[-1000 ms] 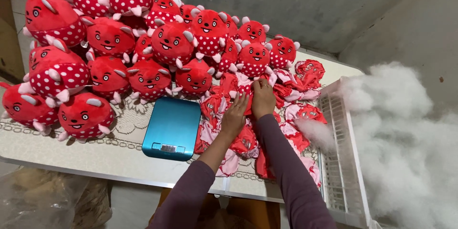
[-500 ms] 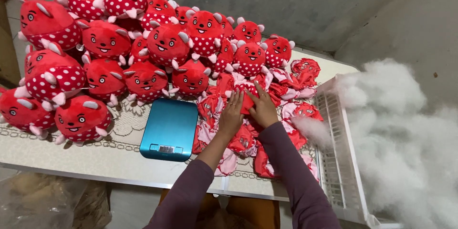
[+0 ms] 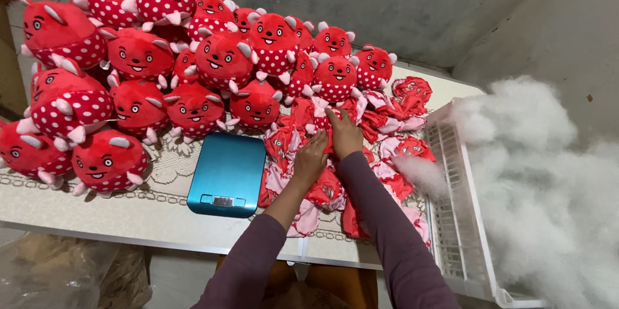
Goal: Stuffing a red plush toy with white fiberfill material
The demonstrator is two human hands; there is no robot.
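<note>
Both my hands rest on a heap of flat, unstuffed red toy skins (image 3: 387, 128) in the middle of the table. My left hand (image 3: 310, 159) presses on the pile with fingers curled. Just beyond it, my right hand (image 3: 345, 133) pinches one red skin (image 3: 317, 122) at the top of the heap. Behind and to the left sit several stuffed red plush toys (image 3: 222, 61) with white dots, horns and smiling faces.
A blue flat kitchen scale (image 3: 227, 173) lies left of my hands on the lace-patterned table (image 3: 122, 212). A white plastic crate (image 3: 461, 219) stands at the right, with a big mass of white stuffing fibre (image 3: 541, 180) spilling over it. Grey concrete wall behind.
My hands have drawn back a little from the far toys toward me and now bunch up one skin on the pile. The view has shifted slightly.
</note>
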